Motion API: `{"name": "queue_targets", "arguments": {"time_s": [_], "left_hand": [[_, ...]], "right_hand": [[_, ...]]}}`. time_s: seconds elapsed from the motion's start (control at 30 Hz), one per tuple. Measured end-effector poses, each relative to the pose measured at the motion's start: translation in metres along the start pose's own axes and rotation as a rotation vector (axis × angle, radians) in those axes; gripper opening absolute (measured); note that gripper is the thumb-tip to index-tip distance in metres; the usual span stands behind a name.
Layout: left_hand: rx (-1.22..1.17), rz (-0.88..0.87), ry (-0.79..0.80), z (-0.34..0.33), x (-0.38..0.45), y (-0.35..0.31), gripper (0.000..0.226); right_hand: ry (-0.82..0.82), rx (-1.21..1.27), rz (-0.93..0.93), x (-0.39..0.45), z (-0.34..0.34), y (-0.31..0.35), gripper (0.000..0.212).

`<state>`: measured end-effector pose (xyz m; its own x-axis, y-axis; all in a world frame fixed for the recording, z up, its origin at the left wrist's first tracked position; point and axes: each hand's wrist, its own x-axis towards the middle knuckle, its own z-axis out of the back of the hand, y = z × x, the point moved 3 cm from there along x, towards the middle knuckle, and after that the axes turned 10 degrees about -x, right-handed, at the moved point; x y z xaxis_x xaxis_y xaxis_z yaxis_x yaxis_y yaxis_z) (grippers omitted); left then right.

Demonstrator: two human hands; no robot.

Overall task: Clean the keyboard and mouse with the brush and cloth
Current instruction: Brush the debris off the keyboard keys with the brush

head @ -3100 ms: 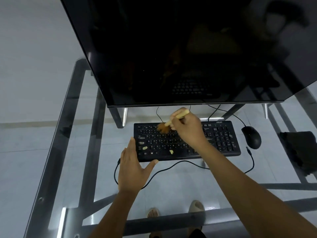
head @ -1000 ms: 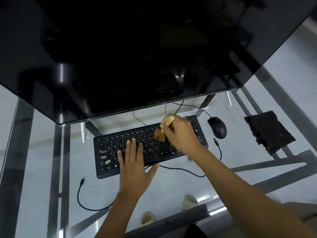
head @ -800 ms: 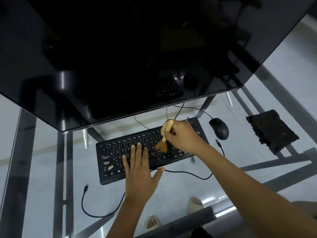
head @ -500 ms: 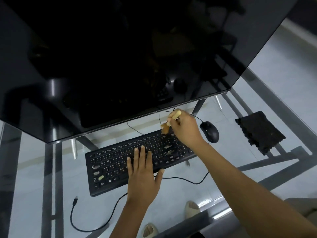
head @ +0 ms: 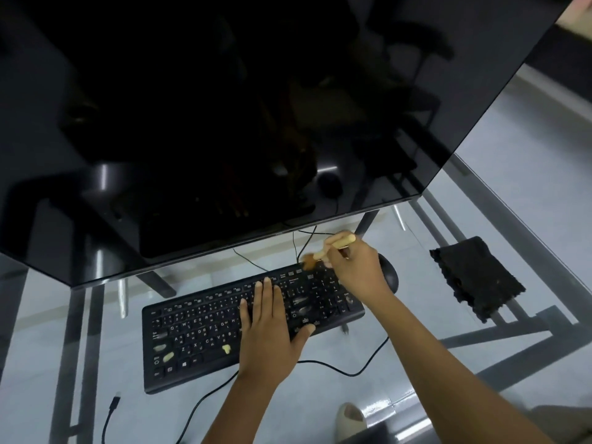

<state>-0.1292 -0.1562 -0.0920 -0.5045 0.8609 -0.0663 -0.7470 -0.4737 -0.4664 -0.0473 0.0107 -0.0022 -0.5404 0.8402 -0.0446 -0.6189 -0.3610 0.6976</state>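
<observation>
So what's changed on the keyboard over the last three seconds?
The right hand has swept the brush from the keyboard's middle to its far right corner. The left hand moved from the near edge onto the keys. Crumbs, mouse and cloth remain.

monitor (head: 224,123): standing dark on the glass table (head: 528,193), filling the upper view
cable (head: 110,415): lying loose on the table, below the monitor's left half
sandal (head: 349,419): showing through the glass, under the table's near edge
</observation>
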Motion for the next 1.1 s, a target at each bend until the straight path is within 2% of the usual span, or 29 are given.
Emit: {"name": "queue_targets", "arguments": {"time_s": [0.07,0.17,0.27,0.33,0.4,0.5,0.53,0.6,0.63,0.7,0.73,0.83,0.87,0.9,0.93,0.97,1.07,1.1], "left_hand": [[0.003,0.004,0.003,-0.001,-0.001,0.001,0.094],[-0.004,0.010,-0.003,-0.002,-0.002,0.002,0.094],[-0.028,0.010,0.003,-0.001,-0.001,0.000,0.098],[-0.035,0.012,0.021,-0.001,-0.002,0.000,0.104],[-0.051,0.020,0.029,-0.001,-0.002,0.001,0.110],[-0.040,0.023,0.025,-0.002,-0.002,0.000,0.112],[-0.038,0.026,0.019,-0.002,-0.001,0.001,0.112],[-0.039,0.034,0.018,-0.003,-0.001,-0.001,0.111],[-0.040,0.036,0.019,-0.004,-0.001,-0.001,0.111],[-0.036,0.033,0.023,-0.003,-0.001,-0.001,0.110],[-0.031,0.032,0.027,-0.002,-0.001,0.000,0.109],[-0.031,0.028,0.042,-0.001,-0.002,-0.001,0.108],[-0.031,0.026,0.040,0.000,-0.002,-0.001,0.107],[-0.025,0.023,0.038,0.000,-0.002,-0.001,0.107],[-0.018,0.021,0.036,0.001,-0.002,-0.001,0.107],[-0.011,0.021,0.036,0.000,-0.002,0.000,0.107],[-0.003,0.020,0.049,0.000,-0.003,-0.001,0.107],[-0.008,0.016,0.049,0.001,-0.003,-0.001,0.106]], "right_hand": [[0.108,-0.077,0.010,0.002,-0.003,-0.001,0.011],[-0.013,-0.064,0.014,0.005,0.006,-0.003,0.007],[0.089,-0.043,-0.009,0.006,0.005,-0.008,0.007],[0.026,-0.103,-0.003,0.009,0.008,-0.012,0.006],[-0.041,-0.060,-0.020,0.010,0.015,-0.015,0.007],[0.164,-0.103,-0.044,0.009,0.009,-0.019,0.010],[0.136,-0.147,-0.040,0.010,0.010,-0.020,0.010],[-0.033,-0.127,-0.036,0.012,0.019,-0.020,0.007],[-0.039,-0.085,-0.040,0.013,0.021,-0.020,0.006],[0.132,-0.030,-0.068,0.011,0.015,-0.022,0.007],[0.186,-0.080,-0.066,0.008,0.012,-0.023,0.008],[0.007,-0.145,-0.070,0.007,0.019,-0.026,0.006],[0.016,-0.108,-0.068,0.005,0.020,-0.026,0.006],[0.097,-0.066,-0.068,0.003,0.018,-0.026,0.007],[0.185,-0.076,-0.060,-0.001,0.014,-0.025,0.007],[0.198,-0.147,-0.039,-0.005,0.012,-0.025,0.008],[-0.009,-0.173,-0.046,-0.010,0.020,-0.026,0.008],[0.015,-0.134,-0.039,-0.011,0.020,-0.027,0.008]]}}
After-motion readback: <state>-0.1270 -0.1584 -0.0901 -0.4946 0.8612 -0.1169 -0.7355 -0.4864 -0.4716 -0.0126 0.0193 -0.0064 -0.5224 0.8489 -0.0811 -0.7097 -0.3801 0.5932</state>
